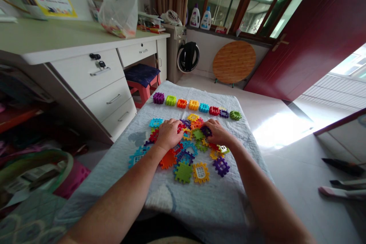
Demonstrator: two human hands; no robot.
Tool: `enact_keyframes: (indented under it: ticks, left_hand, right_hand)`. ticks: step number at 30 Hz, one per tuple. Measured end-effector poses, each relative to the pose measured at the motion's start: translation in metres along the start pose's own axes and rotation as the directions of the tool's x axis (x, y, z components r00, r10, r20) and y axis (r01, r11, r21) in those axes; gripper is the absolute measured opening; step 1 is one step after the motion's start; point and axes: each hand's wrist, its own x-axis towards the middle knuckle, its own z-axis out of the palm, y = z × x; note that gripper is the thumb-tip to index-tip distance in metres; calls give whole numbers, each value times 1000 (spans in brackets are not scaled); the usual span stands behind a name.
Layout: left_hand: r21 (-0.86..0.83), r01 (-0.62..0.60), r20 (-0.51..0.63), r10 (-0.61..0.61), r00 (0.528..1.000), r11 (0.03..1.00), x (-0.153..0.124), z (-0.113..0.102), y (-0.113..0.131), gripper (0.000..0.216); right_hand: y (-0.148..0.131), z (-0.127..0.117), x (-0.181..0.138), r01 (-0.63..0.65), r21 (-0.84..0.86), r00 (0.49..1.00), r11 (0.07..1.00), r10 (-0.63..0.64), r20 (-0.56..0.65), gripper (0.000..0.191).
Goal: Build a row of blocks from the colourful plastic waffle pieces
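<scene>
A loose heap of interlocking plastic building tiles in many colours lies on a cloth-covered table (114, 167). My left hand (169, 134) is at the heap's left side, its curled fingers on a small red tile (180, 127). At the right side, my right hand (218, 132) has its fingers closed on a dark purple tile (206, 131). Nearest me lie a green tile (183, 172), a yellow window tile (201, 172) and a purple tile (221, 166). An orange tile (168, 159) sits by my left wrist. My hands cover some of the pieces.
Beyond the heap runs a row of several assembled blocks, from a purple block (158, 98) to a green block (235, 115). A white desk (85, 72) and a stool (142, 76) stand left. A washing machine (174, 49) and round wooden board (234, 61) are behind.
</scene>
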Motion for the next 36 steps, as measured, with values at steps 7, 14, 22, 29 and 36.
enact_keyframes:
  ticks: [7,14,22,29,36]
  left_hand:
    - [29,-15,17,14,1000,999,-1,1,1,27]
    - [30,-11,31,10,999,999,-1,-1,2,29]
    - [43,8,60,-10,998,999,0,-3,3,28]
    - [46,0,57,-3,998,999,0,-1,2,28]
    - [56,-25,38,23,999,998,0,1,0,28]
  right_hand:
    - [1,-4,4,16,-16,1000,1000,-16,15,46]
    - [1,-6,7,97,15,993,995,-97,64,57]
    - [7,-17,8,43,27,999,999,-43,18,46]
    - [52,-24,-20,-249,28,958,968,251,-136,43]
    - [73,-3,-34,-342,63,929,937,348,-128,54]
